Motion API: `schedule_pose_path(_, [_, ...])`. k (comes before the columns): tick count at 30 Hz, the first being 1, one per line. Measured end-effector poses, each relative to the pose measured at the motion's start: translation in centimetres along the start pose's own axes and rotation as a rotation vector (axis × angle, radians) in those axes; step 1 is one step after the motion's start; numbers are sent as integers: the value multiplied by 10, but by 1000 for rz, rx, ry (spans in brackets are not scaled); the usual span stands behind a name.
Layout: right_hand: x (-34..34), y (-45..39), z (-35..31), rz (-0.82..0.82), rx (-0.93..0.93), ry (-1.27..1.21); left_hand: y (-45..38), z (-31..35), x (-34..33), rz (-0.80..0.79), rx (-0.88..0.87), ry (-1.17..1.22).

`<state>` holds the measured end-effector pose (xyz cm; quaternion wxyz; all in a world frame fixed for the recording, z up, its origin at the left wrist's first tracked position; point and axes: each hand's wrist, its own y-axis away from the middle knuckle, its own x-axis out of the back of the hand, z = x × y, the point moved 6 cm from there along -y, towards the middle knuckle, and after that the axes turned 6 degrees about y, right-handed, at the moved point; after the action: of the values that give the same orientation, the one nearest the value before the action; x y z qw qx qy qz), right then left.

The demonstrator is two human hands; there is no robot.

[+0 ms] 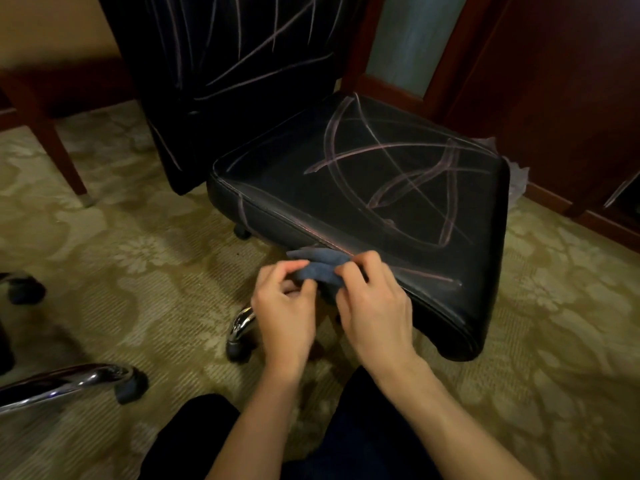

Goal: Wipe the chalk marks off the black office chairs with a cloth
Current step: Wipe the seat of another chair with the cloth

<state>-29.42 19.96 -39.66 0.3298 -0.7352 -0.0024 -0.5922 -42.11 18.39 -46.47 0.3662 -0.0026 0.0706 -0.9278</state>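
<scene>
A black office chair stands in front of me, its seat (pixel 398 216) crossed by pinkish-white chalk marks (pixel 415 168). More chalk lines run over its backrest (pixel 242 64). A small grey-blue cloth (pixel 320 268) hangs bunched just in front of the seat's near edge. My left hand (pixel 284 306) pinches the cloth's left end. My right hand (pixel 372 299) pinches its right end, close against the seat's front edge.
A chrome chair leg with a caster (pixel 239 337) pokes out under the seat beside my left hand. Another chair's chrome base (pixel 69 382) and caster (pixel 24 289) lie at the left. A wooden furniture leg (pixel 52 140) stands far left, dark wood panelling (pixel 554 116) at right. Patterned carpet covers the floor.
</scene>
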Motion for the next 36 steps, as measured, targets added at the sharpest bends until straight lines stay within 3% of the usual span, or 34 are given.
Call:
schedule_pose_path(4, [18, 35, 37, 87, -64, 4, 38, 6, -20, -54, -156, -101])
schedule_pose_path(10, [30, 84, 86, 221, -279, -75, 70, 29, -63, -279, -323, -303])
schedule_pose_path(17, [26, 77, 90, 361, -442, -179, 57, 45, -71, -310, -472, -436])
schedule_pose_path(28, [-21, 9, -1, 220, -384, -383, -19, 33, 11, -69, -325, -429])
schedule_pose_path(32, [-11, 24, 22, 261, -438, -358, 6, 24, -17, -111, -155, -221])
schedule_pose_path(36, [10, 59, 72, 343, -531, -260, 53, 22, -65, -245, -123, -87])
